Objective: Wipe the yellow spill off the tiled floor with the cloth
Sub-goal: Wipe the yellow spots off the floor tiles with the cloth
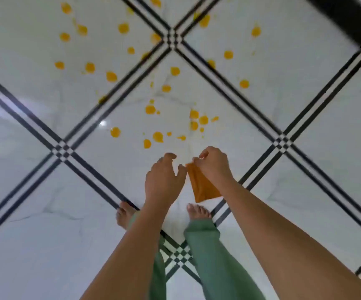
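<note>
Yellow spill drops (158, 137) lie scattered over the glossy white tiled floor (34, 245), from just ahead of my hands to the far top of the view. An orange cloth (202, 187) hangs folded from my right hand (215, 164), which pinches its top corner. My left hand (164, 179) is right beside the cloth with fingers spread and curled, holding nothing. Both hands are up in the air above the floor.
My two bare feet (198, 212) in green trousers stand on the tiles below my hands. Black striped lines (119, 98) cross the floor diagonally. A dark blurred object (352, 20) fills the top right corner.
</note>
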